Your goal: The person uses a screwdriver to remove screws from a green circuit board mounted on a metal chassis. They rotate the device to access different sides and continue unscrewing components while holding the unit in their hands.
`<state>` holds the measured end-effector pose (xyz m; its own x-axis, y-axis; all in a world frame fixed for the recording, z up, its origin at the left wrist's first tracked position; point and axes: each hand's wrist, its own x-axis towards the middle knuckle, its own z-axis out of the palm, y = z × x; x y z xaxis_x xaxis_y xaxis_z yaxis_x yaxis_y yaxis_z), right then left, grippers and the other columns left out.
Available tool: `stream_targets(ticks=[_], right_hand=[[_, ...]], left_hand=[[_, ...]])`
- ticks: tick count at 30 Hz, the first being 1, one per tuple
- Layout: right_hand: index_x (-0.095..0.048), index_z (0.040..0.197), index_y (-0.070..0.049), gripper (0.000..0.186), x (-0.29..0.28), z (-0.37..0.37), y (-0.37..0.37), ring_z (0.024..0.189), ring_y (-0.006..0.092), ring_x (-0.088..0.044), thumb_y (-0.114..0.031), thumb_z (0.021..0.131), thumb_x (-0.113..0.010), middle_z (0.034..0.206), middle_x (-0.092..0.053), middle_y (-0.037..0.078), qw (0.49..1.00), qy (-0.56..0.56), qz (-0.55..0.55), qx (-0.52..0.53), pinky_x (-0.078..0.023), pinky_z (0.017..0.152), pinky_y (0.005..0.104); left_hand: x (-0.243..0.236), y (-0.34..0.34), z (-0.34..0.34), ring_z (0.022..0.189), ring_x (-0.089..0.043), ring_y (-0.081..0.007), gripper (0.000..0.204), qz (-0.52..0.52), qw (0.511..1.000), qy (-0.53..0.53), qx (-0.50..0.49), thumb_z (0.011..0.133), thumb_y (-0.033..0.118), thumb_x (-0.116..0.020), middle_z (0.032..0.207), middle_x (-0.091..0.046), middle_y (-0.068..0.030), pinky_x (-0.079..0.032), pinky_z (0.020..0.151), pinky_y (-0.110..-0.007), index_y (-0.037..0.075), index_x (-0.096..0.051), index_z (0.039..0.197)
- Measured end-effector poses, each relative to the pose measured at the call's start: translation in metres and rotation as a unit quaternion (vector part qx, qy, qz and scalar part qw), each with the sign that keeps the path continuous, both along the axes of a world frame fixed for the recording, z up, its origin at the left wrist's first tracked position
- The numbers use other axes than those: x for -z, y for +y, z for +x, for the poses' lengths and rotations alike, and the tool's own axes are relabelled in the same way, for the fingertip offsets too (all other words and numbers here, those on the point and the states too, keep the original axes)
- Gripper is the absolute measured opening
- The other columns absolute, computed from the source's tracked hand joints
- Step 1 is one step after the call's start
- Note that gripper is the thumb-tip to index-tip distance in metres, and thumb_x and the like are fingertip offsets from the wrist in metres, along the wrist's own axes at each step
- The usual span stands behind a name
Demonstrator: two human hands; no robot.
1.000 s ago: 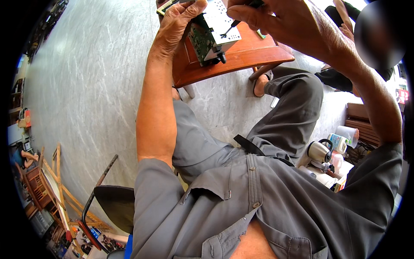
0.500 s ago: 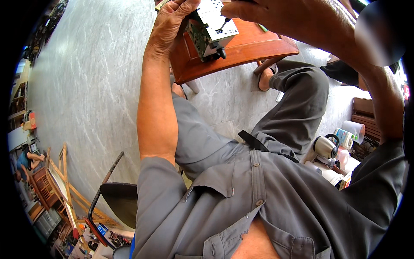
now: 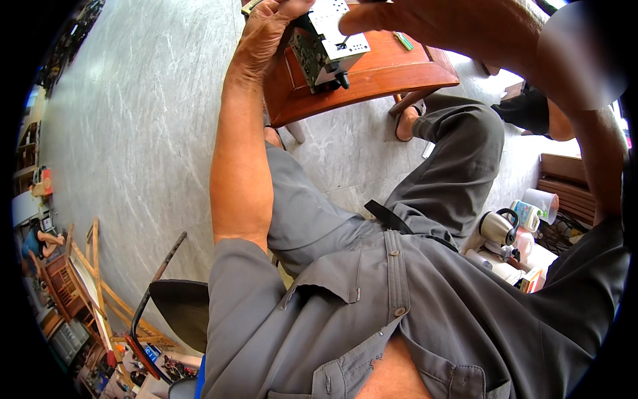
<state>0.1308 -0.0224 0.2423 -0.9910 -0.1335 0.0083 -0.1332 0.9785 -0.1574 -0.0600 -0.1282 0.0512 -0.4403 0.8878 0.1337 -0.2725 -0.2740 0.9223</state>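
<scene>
A boxy electronic device [image 3: 352, 49] with a pale metal top, a green circuit board on its side and a black knob stands on a reddish-brown wooden stool [image 3: 372, 80]. My left hand [image 3: 269, 30] is closed around the device's left edge, its fingertips partly cut off by the top of the picture. Over the device's top is my right hand [image 3: 379, 18], closed on a screwdriver [image 3: 346, 38]. Only its thin shaft shows, slanting down to an opening near the device's front edge; the handle is hidden by the fingers.
A small green-handled tool [image 3: 403, 41] lies on the stool, right of the device. At the right are a steel kettle [image 3: 497, 228], a white jug [image 3: 526, 215] and a clear plastic tub [image 3: 541, 203]. A dark chair [image 3: 181, 312] stands at the lower left. Another person [image 3: 40, 243] appears at the far left.
My right hand has shifted slightly, so the screwdriver's dark handle is covered and more of the green-handled tool shows. The left hand keeps its hold on the device.
</scene>
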Motion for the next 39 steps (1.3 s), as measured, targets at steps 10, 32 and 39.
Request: stream_targets(ticks=[10,32,39], right_hand=[[-0.059,0.093,0.004,0.017,0.008,0.010,-0.010,0.068,0.0265,-0.066,-0.012,0.100,-0.062,0.075,-0.063,0.016,0.998,0.028,-0.055,0.005,-0.053,0.063,0.0414],[-0.062,0.124,-0.001,0.038,0.036,0.013,0.027,0.072,0.0140,-0.066,-0.013,0.091,-0.077,0.085,-0.072,0.007,0.992,0.102,0.051,-0.060,-0.053,0.065,0.0283],[-0.062,0.119,-0.002,0.027,0.033,0.010,0.024,0.073,0.0219,-0.073,-0.008,0.094,-0.070,0.082,-0.072,0.013,0.983,0.079,0.137,-0.095,-0.060,0.062,0.0334]], left_hand=[[-0.002,0.009,0.006,0.067,-0.062,-0.0043,0.027,-0.021,0.999,-0.004,0.030,0.096,0.033,-0.076,0.086,-0.067,0.0051,-0.053,0.058,-0.021,0.010,-0.071,0.110],[0.034,0.032,-0.010,0.092,-0.064,-0.0094,0.038,0.054,0.996,0.068,0.005,0.096,0.041,-0.071,0.099,-0.071,0.0004,-0.050,0.084,-0.029,0.006,-0.073,0.110],[0.050,0.016,-0.004,0.107,-0.064,-0.0176,0.043,0.046,0.998,-0.046,-0.009,0.100,0.037,-0.061,0.116,-0.068,-0.0063,-0.049,0.095,-0.035,0.002,-0.063,0.125]])
